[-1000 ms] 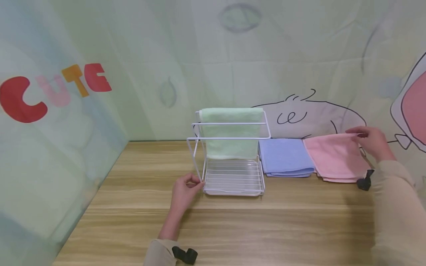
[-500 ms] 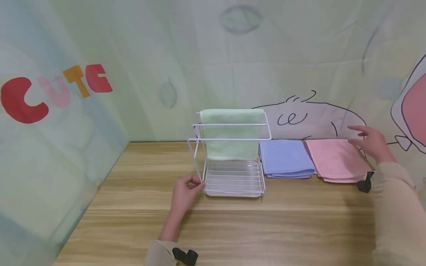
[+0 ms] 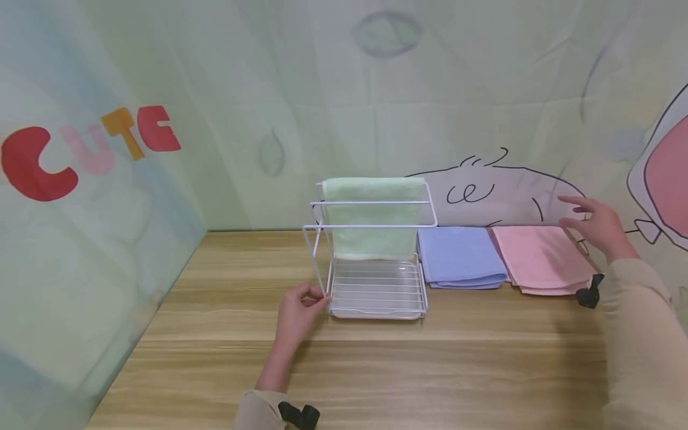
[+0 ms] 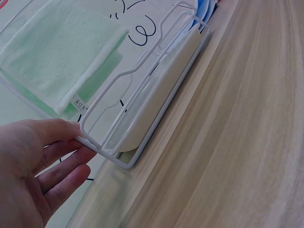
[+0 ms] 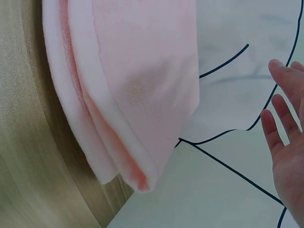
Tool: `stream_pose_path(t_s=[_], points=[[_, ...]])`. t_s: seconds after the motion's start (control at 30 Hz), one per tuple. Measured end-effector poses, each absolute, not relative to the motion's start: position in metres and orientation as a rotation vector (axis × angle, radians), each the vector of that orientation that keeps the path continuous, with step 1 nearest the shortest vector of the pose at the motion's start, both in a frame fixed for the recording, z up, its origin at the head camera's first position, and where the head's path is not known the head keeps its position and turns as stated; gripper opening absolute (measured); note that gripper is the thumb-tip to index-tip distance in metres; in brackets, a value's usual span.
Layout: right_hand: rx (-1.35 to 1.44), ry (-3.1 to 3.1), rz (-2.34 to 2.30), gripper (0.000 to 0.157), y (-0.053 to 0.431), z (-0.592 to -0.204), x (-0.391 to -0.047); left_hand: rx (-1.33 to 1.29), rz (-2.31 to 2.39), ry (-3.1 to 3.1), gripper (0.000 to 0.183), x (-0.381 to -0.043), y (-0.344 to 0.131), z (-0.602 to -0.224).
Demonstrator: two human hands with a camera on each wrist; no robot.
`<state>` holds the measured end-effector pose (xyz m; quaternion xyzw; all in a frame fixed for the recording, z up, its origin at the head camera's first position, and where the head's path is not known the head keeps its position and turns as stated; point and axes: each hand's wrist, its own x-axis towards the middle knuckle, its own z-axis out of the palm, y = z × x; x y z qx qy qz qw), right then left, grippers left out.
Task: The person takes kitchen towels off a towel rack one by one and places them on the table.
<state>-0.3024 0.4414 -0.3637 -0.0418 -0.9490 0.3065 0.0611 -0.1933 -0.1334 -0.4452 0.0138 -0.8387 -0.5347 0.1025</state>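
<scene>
A white wire rack (image 3: 373,226) stands near the back of the table, a light green towel (image 3: 376,218) draped over its rear bar. My left hand (image 3: 300,307) pinches the rack's front left upright between thumb and fingers, close to the base; the left wrist view shows the thumb (image 4: 64,129) on the wire. To the right of the rack lies a folded blue towel (image 3: 461,255), and beside it a folded pink towel (image 3: 543,257). My right hand (image 3: 599,227) is held above the pink towel's back right corner, fingers apart and holding nothing. In the right wrist view the hand (image 5: 289,142) is apart from the towel.
A white drip tray (image 3: 376,292) sits in the rack's base under thin wires. The wooden table (image 3: 242,269) meets a printed cloth backdrop (image 3: 258,119) right behind the towels, and another cloth side rises on the left.
A second ago my right hand held up the back edge of the pink towel; it has let go, and the towel now lies flat. My left hand stays on the rack.
</scene>
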Motion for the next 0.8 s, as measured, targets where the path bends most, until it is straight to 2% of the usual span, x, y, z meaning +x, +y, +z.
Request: stream_pose_path(t_s=[0.43, 0.8], points=[[-0.021, -2.798, 0.923, 0.059, 0.428, -0.347, -0.312, 0.034, -1.564, -2.473, 0.01, -0.193, -0.134, -0.447], [0.167, -2.654, 0.853, 0.048, 0.39, -0.312, -0.321, 0.047, -1.562, -2.479, 0.011, -0.194, -0.133, -0.447]])
